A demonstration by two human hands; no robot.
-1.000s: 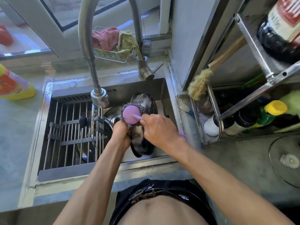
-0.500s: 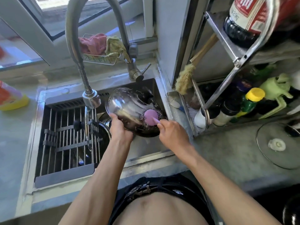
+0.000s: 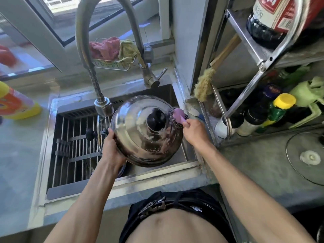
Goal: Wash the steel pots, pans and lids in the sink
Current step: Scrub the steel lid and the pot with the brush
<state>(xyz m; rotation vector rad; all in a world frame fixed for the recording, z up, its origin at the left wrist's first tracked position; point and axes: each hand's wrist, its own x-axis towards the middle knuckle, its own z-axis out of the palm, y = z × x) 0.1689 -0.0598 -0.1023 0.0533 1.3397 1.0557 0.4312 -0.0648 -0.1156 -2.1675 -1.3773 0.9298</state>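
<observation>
Sunlit window up top, grey counter [image 3: 259, 165] all round, and we're over the steel sink [image 3: 177, 95], its left half covered by a slatted rack [image 3: 73, 148]. Our left hand [image 3: 112, 149] grips the lid [image 3: 140, 137] by its near-left rim, dome and black knob [image 3: 156, 120] facing up, soap flecks on it. Our right hand [image 3: 194, 128] pinches the purple-handled scourer [image 3: 177, 116] against the lid's far-right edge. Faucet [image 3: 103, 106] hangs just left; rags sit in a wire basket [image 3: 114, 62] behind, bottles crowd the shelf [image 3: 263, 60] to the right.
</observation>
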